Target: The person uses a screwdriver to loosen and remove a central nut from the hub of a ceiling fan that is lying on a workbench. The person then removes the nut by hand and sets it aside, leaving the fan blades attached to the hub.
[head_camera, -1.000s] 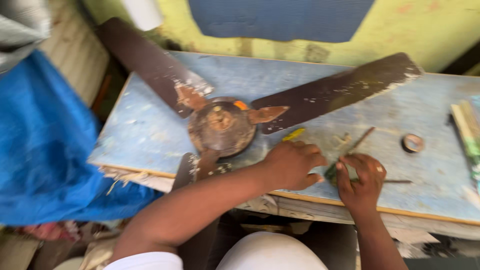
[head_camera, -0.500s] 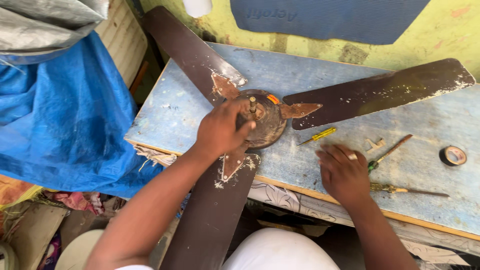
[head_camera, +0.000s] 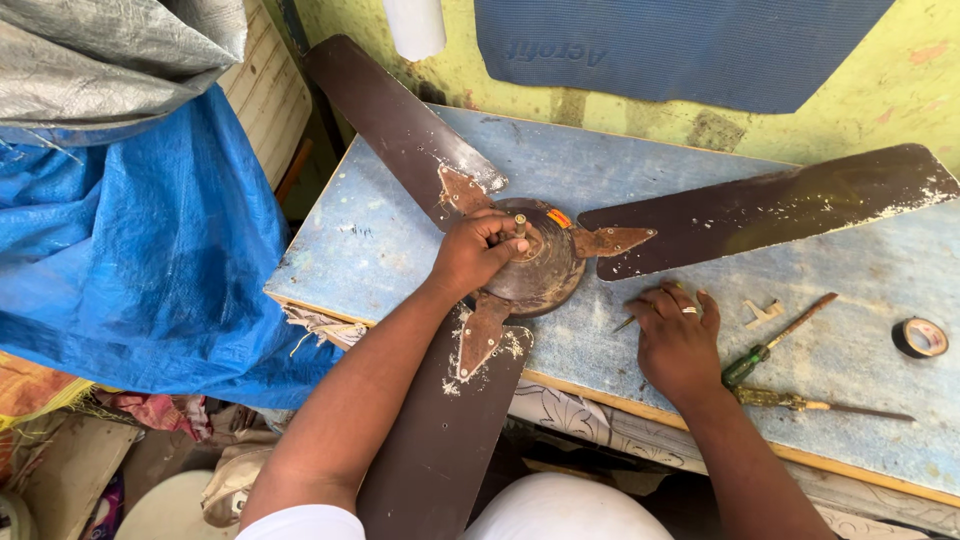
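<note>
Nearest me, the right hand (head_camera: 676, 340) lies flat and open on the blue table (head_camera: 380, 240), holding nothing, screwdrivers (head_camera: 775, 340) just beside it. Farther in, the left hand (head_camera: 473, 252) curls over the fan motor hub (head_camera: 535, 262), fingers pinching its upright centre shaft (head_camera: 520, 225).

Fan blades (head_camera: 760, 205) dark brown, edges flaked white; hub (head_camera: 545, 270) rusty brown, small orange patch. Counter (head_camera: 400, 230) pale blue, scuffed, yellow-edged. Tarp (head_camera: 130, 250) bright blue. Wall (head_camera: 900, 70) yellow-green. Screwdriver (head_camera: 770, 345) handle green. Tape roll (head_camera: 920, 337) black.
</note>
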